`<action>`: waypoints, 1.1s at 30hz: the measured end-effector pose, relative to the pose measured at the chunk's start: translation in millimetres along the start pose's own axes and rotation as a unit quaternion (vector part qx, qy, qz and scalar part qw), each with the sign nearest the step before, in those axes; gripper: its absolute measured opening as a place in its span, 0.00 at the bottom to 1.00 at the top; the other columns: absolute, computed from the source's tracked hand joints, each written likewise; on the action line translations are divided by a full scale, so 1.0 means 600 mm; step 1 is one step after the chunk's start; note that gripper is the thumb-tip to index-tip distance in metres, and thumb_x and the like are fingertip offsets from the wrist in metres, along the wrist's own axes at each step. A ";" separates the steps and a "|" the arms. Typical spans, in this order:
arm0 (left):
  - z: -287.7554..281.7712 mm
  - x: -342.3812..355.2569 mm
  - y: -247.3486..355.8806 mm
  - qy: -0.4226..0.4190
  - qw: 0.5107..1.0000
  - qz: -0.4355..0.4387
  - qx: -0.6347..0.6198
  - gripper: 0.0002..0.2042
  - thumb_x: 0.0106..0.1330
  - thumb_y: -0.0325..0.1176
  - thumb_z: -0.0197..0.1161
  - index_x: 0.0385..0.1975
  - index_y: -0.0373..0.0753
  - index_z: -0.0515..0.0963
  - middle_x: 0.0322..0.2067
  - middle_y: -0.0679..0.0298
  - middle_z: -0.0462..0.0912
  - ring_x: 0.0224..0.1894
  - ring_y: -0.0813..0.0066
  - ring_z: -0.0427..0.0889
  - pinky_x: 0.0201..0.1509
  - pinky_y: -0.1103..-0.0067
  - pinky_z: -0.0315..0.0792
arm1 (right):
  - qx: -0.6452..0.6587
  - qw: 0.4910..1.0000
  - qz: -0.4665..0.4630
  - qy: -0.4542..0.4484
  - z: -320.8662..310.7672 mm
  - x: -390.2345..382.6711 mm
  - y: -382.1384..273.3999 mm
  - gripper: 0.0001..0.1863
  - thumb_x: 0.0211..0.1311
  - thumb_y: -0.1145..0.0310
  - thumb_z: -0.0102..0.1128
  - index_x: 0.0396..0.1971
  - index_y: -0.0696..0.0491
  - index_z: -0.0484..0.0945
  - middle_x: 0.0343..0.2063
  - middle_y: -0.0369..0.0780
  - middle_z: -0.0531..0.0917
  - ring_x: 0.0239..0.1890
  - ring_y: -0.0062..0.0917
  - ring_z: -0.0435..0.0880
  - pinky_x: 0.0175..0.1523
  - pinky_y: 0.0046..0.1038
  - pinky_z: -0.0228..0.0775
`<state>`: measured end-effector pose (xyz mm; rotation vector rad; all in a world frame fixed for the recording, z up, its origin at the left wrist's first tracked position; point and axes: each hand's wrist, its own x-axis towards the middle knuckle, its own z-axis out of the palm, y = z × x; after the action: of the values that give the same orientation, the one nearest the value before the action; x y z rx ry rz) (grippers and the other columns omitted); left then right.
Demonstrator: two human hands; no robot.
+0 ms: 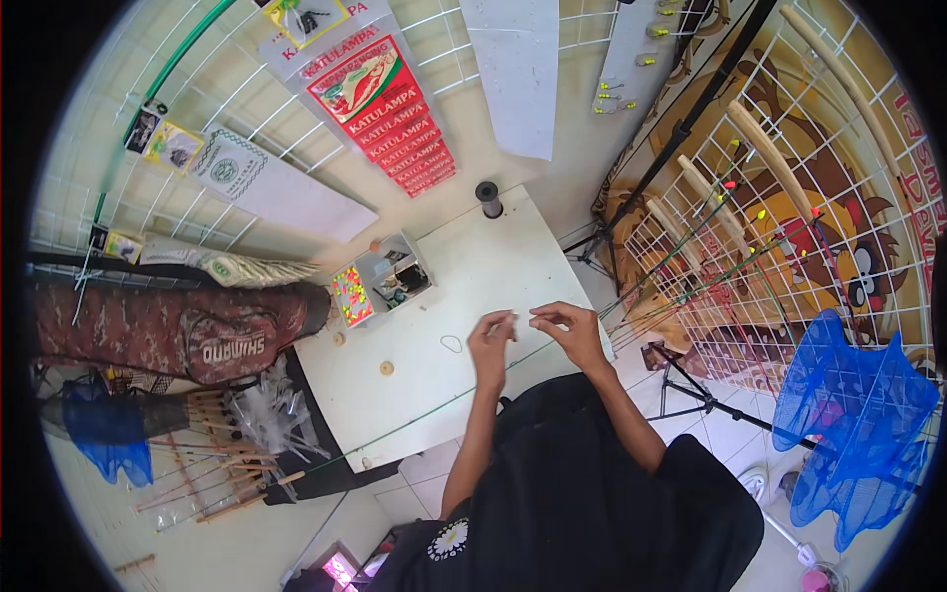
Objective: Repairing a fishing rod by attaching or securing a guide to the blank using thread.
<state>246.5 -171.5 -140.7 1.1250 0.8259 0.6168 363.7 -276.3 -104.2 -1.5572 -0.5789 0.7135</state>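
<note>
Both hands are raised over the right part of the white table (473, 266), with a small gap between their fingertips. My left hand (491, 340) is closed in a pinch, and a tiny pale bit shows at its fingertips. Thumb and forefinger of my right hand (572, 329) are brought together facing it. Whatever they hold is too small to make out. Beneath the hands a thin green fishing rod (441, 406) runs slantwise across the table. A small loop of thin cord (451, 343) lies left of my left hand.
A divided box (402, 279) with bright red and yellow floats stands at the table's left edge. Beyond is a dark spool (488, 199); a small round wooden piece (387, 368) lies nearer. A camouflage rod bag (197, 331) is at left, blue nets (853, 414) at right.
</note>
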 end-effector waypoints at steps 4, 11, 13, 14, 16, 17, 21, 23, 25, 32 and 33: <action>0.038 -0.023 0.007 -0.049 0.994 -0.015 -0.100 0.07 0.61 0.24 0.65 0.37 0.29 0.78 0.32 0.60 0.82 0.29 0.78 0.75 0.35 0.83 0.69 | 0.072 0.997 -0.009 -0.002 -0.009 -0.015 0.000 0.09 0.55 0.77 0.67 0.36 0.62 0.81 0.31 0.40 0.85 0.35 0.19 0.83 0.43 0.20 0.74; 0.056 -0.032 0.021 -0.069 0.992 -0.011 -0.105 0.06 0.62 0.24 0.65 0.36 0.30 0.79 0.30 0.61 0.82 0.29 0.80 0.74 0.34 0.84 0.69 | 0.103 0.994 -0.022 0.019 -0.031 -0.029 -0.014 0.08 0.55 0.78 0.67 0.35 0.61 0.80 0.31 0.40 0.85 0.36 0.19 0.84 0.43 0.20 0.75; 0.055 -0.034 0.017 -0.068 0.992 -0.010 -0.107 0.06 0.62 0.24 0.65 0.36 0.30 0.79 0.30 0.61 0.82 0.29 0.80 0.74 0.33 0.84 0.68 | 0.101 0.994 -0.029 0.031 -0.030 -0.034 -0.018 0.08 0.55 0.78 0.67 0.35 0.62 0.80 0.31 0.41 0.85 0.36 0.19 0.84 0.43 0.20 0.75; 0.055 -0.035 0.017 -0.066 0.992 -0.011 -0.112 0.06 0.62 0.24 0.65 0.36 0.31 0.79 0.30 0.61 0.81 0.29 0.80 0.74 0.33 0.84 0.68 | 0.097 0.994 -0.034 0.040 -0.029 -0.037 -0.019 0.08 0.55 0.79 0.67 0.35 0.62 0.80 0.31 0.41 0.85 0.36 0.19 0.84 0.43 0.20 0.75; 0.056 -0.037 0.015 -0.067 0.992 -0.010 -0.110 0.06 0.62 0.24 0.65 0.36 0.31 0.79 0.30 0.62 0.81 0.29 0.80 0.74 0.33 0.84 0.68 | 0.083 0.995 -0.044 0.046 -0.030 -0.039 -0.022 0.08 0.55 0.79 0.67 0.35 0.62 0.80 0.32 0.41 0.85 0.36 0.19 0.84 0.43 0.20 0.75; 0.056 -0.038 0.015 -0.067 0.992 -0.010 -0.110 0.06 0.62 0.24 0.65 0.36 0.31 0.79 0.30 0.62 0.81 0.29 0.81 0.73 0.33 0.84 0.67 | 0.067 0.995 -0.053 0.051 -0.031 -0.041 -0.023 0.08 0.54 0.79 0.67 0.35 0.62 0.79 0.32 0.41 0.84 0.36 0.19 0.84 0.43 0.20 0.75; 0.059 -0.047 0.015 -0.068 0.991 -0.001 -0.112 0.06 0.61 0.24 0.65 0.37 0.31 0.79 0.30 0.63 0.80 0.30 0.81 0.73 0.33 0.84 0.67 | 0.062 0.996 -0.049 0.042 -0.034 -0.044 -0.020 0.09 0.54 0.80 0.66 0.36 0.62 0.79 0.31 0.40 0.84 0.37 0.19 0.84 0.44 0.20 0.75; 0.061 -0.048 0.016 -0.069 0.992 -0.001 -0.109 0.06 0.61 0.24 0.65 0.37 0.31 0.79 0.30 0.63 0.80 0.30 0.81 0.73 0.33 0.84 0.67 | 0.055 0.996 -0.055 0.041 -0.035 -0.043 -0.018 0.09 0.54 0.80 0.66 0.37 0.62 0.79 0.31 0.40 0.84 0.36 0.19 0.84 0.45 0.21 0.75; 0.064 -0.049 0.014 -0.072 0.992 -0.003 -0.108 0.06 0.61 0.24 0.65 0.37 0.31 0.79 0.30 0.63 0.80 0.30 0.81 0.73 0.33 0.84 0.67 | 0.047 0.996 -0.060 0.042 -0.039 -0.045 -0.017 0.09 0.54 0.80 0.66 0.37 0.62 0.80 0.31 0.40 0.84 0.36 0.19 0.84 0.45 0.21 0.75; 0.064 -0.053 0.018 -0.072 0.993 0.007 -0.095 0.06 0.61 0.24 0.66 0.36 0.32 0.80 0.29 0.64 0.81 0.29 0.83 0.73 0.32 0.85 0.66 | 0.050 0.997 -0.056 0.034 -0.041 -0.048 -0.023 0.10 0.55 0.80 0.64 0.38 0.62 0.80 0.29 0.39 0.85 0.36 0.18 0.84 0.46 0.22 0.75; 0.065 -0.054 0.020 -0.073 0.994 0.009 -0.077 0.06 0.61 0.24 0.66 0.35 0.32 0.80 0.28 0.65 0.80 0.28 0.82 0.72 0.32 0.85 0.66 | 0.051 0.997 -0.053 0.031 -0.043 -0.049 -0.026 0.10 0.55 0.80 0.63 0.38 0.62 0.80 0.29 0.40 0.85 0.35 0.18 0.84 0.46 0.22 0.75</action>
<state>260.1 -213.7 -113.4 1.0256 0.6326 0.5962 363.0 -313.3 -84.7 -1.4382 -0.5672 0.6030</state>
